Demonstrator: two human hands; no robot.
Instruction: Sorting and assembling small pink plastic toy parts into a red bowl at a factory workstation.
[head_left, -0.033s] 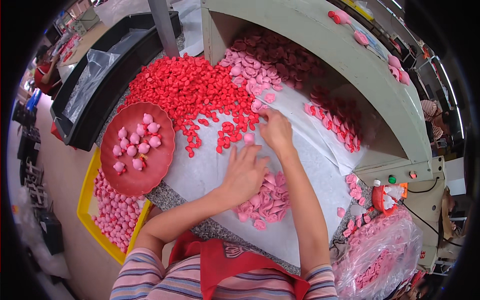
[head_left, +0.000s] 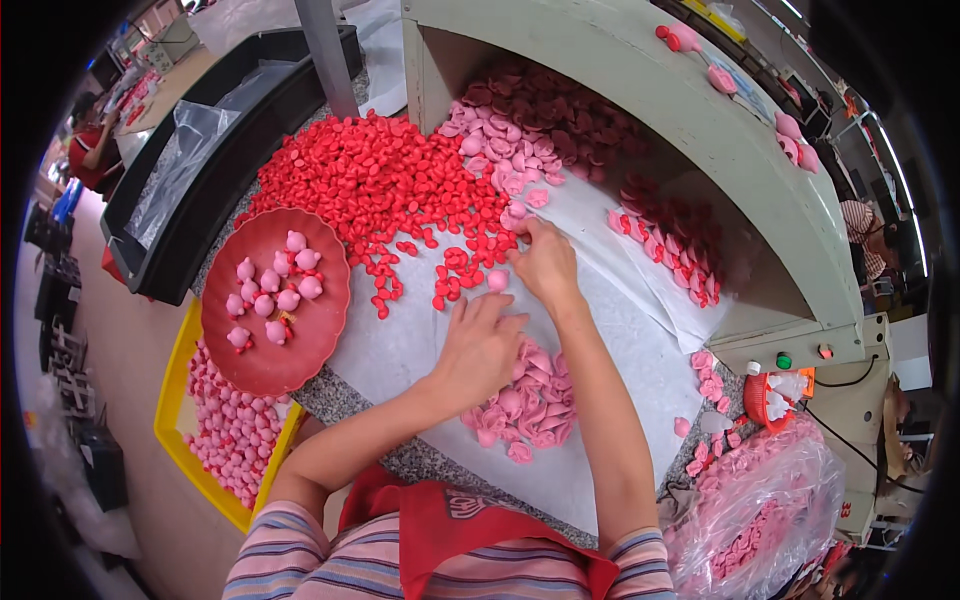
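My left hand (head_left: pixel 480 345) spreads its fingers over the white sheet (head_left: pixel 390 360), holding nothing that I can see. Just beyond its fingertips sits a small pink ball-shaped piece (head_left: pixel 498 280). My right hand (head_left: pixel 547 262) is at the near right edge of a heap of small red pieces (head_left: pixel 390 180). Its thumb and forefinger bend inward beside the red pieces; whatever lies between them is hidden. Below my left wrist, between my forearms, lies a pile of pink curved shell-like pieces (head_left: pixel 525 405).
A red scalloped dish (head_left: pixel 270 365) of pink-and-red pieces stands left, above a yellow bin (head_left: pixel 175 425). Behind are a black tray (head_left: pixel 165 260) and a metal post (head_left: pixel 328 60). A pale arched housing (head_left: pixel 660 50) shelters more pink pieces. A plastic bag (head_left: pixel 760 500) lies at right.
My left hand has shifted slightly left and toward me, away from the pink ball-shaped piece. My right hand has moved a little to the left.
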